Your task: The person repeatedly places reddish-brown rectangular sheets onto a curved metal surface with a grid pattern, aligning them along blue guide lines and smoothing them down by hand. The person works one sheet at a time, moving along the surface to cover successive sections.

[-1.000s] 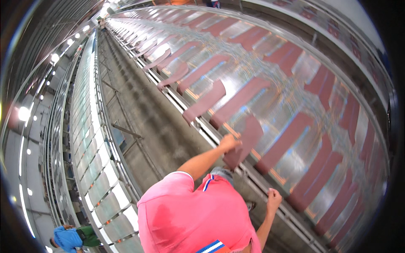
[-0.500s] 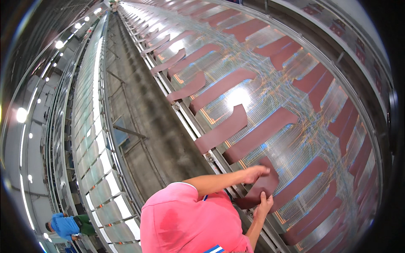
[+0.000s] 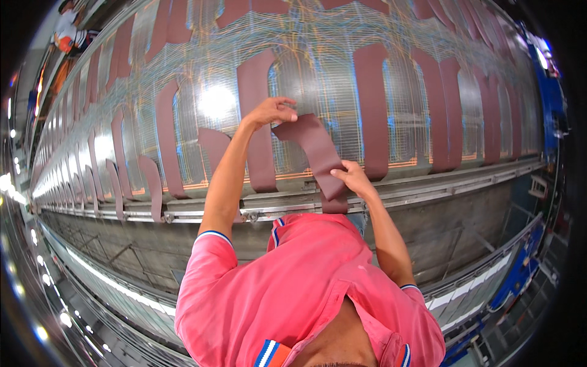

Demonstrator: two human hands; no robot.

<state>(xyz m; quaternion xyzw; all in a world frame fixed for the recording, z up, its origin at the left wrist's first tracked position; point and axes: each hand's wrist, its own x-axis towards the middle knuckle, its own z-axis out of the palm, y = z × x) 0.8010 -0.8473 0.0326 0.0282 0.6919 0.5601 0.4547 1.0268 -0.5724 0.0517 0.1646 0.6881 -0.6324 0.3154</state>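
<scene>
A maroon cut piece, flat and bent at its far end, slants over the near edge of the printed table. My right hand pinches its right edge between thumb and fingers. At its far left corner, my left hand has its fingers apart, the tips close above the material; contact there is hard to make out. Below the pinched part, a maroon end hangs over the metal rail; whether it belongs to the same piece I cannot tell. Left of the held piece lies a long maroon strip.
Similar maroon strips lie in rows along the table, some overhanging its near edge. Blue and orange lines cover the tabletop. A person is at the far left. Behind me, a second long table runs across a floor gap.
My view has swung round to face the table squarely. The maroon piece is now more spread out, and my left hand has moved to its far corner while my right hand keeps its edge.
</scene>
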